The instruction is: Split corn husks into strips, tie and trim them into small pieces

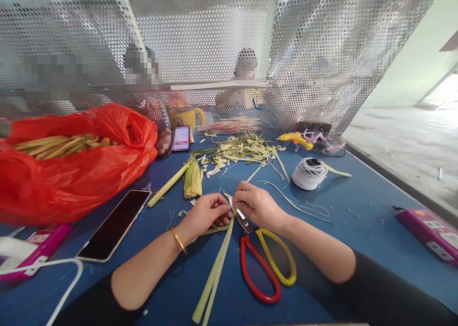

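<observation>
Overall light: a bright, even, diffuse light is spread across the frame.
Floor (pixel 397 130): strong brightness is recorded at upper right, where detail is washed out toward the edge.
Perforated screen (pixel 200 40): pale glare is scattered over it; the view through it is hazed, and patches at upper left and upper centre are pixelated.
Red bag (pixel 132 157): highlights are caught on its folds at left.
Tabletop (pixel 379 238): soft shadows are cast near the scissors (pixel 247 229) and forearms (pixel 318 247).
Fingers (pixel 219 211): fine edges are slightly softened.
Dark sleeves (pixel 390 285): detail is lost in black at the lower corners.
Purple box (pixel 429 233): its shape is stretched and blurred near the right edge.
</observation>
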Motion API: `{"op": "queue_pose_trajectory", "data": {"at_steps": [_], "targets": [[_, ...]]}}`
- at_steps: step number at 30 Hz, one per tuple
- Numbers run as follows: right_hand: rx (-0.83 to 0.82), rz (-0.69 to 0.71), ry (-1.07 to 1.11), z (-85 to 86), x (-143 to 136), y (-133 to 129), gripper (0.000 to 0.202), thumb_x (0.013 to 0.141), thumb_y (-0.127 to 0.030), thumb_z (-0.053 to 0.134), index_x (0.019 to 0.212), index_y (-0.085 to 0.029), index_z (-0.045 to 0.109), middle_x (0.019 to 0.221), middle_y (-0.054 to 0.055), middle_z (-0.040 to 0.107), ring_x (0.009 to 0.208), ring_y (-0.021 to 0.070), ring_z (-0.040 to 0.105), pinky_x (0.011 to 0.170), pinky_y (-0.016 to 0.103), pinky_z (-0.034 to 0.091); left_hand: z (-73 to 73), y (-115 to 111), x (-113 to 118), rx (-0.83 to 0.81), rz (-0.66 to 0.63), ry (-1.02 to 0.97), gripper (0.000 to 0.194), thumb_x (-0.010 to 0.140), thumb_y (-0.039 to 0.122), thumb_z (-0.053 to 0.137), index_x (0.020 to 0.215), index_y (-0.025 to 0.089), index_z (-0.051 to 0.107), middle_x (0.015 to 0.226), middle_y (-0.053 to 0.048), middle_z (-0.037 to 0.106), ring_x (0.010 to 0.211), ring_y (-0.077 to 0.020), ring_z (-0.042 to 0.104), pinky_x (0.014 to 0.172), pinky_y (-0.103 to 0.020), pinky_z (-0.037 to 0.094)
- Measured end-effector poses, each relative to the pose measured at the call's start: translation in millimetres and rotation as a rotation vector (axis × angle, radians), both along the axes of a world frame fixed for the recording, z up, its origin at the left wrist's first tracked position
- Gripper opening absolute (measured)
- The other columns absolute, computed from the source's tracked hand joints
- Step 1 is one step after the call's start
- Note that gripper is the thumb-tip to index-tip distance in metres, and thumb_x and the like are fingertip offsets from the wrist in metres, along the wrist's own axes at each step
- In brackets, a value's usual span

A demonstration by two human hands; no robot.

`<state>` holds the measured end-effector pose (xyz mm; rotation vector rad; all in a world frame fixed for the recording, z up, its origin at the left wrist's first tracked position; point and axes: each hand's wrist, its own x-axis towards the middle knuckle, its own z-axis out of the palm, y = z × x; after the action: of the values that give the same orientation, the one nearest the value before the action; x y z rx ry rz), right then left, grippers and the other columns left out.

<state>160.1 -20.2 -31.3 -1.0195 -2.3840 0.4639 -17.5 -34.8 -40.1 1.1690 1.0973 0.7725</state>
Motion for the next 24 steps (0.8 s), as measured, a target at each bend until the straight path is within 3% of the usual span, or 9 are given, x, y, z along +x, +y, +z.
{"op": "queue_pose_trajectory", "data": {"at_steps": [6, 13, 16, 18, 21, 24], "targets": [[0.137, 0.075, -0.095, 4.6, -0.4, -4.6, 0.02, 0.09, -0.015, 0.044, 0.081, -0.017, 0.062, 0.085, 0.005, 0.055, 0.073, 0.0141, 0.053, 0.068, 0.024, 0.04, 4.2, 1.5, -3.6, -0.035, 0.056, 0.027, 0.025, 0.063, 0.033, 0.074, 0.065, 0.016, 0.057, 0.06, 0.0, 0.065, 0.049, -0.0079, 0.055, 0.043, -0.017, 0.041], [-0.018, 0.191, 0.002, 5.3, 1.1, -2.5, 0.017, 0.088, -0.017, 0.048, 0.079, -0.017, 0.062, 0.085, 0.005, 0.057, 0.078, 0.0149, 0.056, 0.071, 0.025, 0.043, 4.0, 2.9, -7.9, -0.054, 0.072, -0.017, 0.025, 0.054, 0.028, 0.078, 0.066, 0.016, 0.06, 0.056, 0.002, 0.06, 0.053, -0.0095, 0.057, 0.042, -0.016, 0.039], [-0.174, 0.107, 0.165, 1.2, -0.4, 0.9, 0.012, 0.086, -0.018, 0.052, 0.078, -0.018, 0.061, 0.081, 0.003, 0.058, 0.076, 0.0139, 0.058, 0.069, 0.025, 0.046, 4.6, 3.2, -8.6, -0.049, 0.077, -0.022, 0.029, 0.051, 0.029, 0.081, 0.066, 0.016, 0.06, 0.056, 0.002, 0.059, 0.053, -0.0094, 0.056, 0.042, -0.016, 0.038], [-0.344, -0.073, 0.337, -1.7, -3.4, 2.1, 0.009, 0.084, -0.018, 0.051, 0.089, -0.018, 0.059, 0.087, 0.003, 0.06, 0.068, 0.0117, 0.06, 0.059, 0.023, 0.047, 5.9, 3.0, -8.6, -0.027, 0.084, -0.017, 0.031, 0.05, 0.03, 0.082, 0.066, 0.016, 0.06, 0.056, 0.003, 0.059, 0.053, -0.0092, 0.056, 0.042, -0.016, 0.037], [-0.67, -0.329, 0.562, -4.0, -10.3, 1.1, 0.029, 0.078, -0.02, 0.054, 0.107, -0.02, 0.05, 0.099, 0.004, 0.062, 0.048, 0.0077, 0.058, 0.037, 0.02, 0.042, 8.0, 2.5, -8.1, 0.011, 0.07, 0.009, 0.031, 0.051, 0.03, 0.083, 0.066, 0.016, 0.059, 0.057, 0.003, 0.06, 0.053, -0.0083, 0.053, 0.043, -0.016, 0.037], [-0.93, -0.345, 0.663, -3.5, -17.3, -1.7, 0.031, 0.073, -0.02, 0.06, 0.102, -0.018, 0.051, 0.079, 0.0, 0.064, 0.039, 0.0073, 0.054, 0.032, 0.019, 0.041, 8.0, 2.3, -7.3, 0.047, 0.045, 0.035, 0.03, 0.051, 0.03, 0.082, 0.065, 0.015, 0.06, 0.057, 0.004, 0.06, 0.053, -0.0075, 0.052, 0.045, -0.017, 0.037]]}}
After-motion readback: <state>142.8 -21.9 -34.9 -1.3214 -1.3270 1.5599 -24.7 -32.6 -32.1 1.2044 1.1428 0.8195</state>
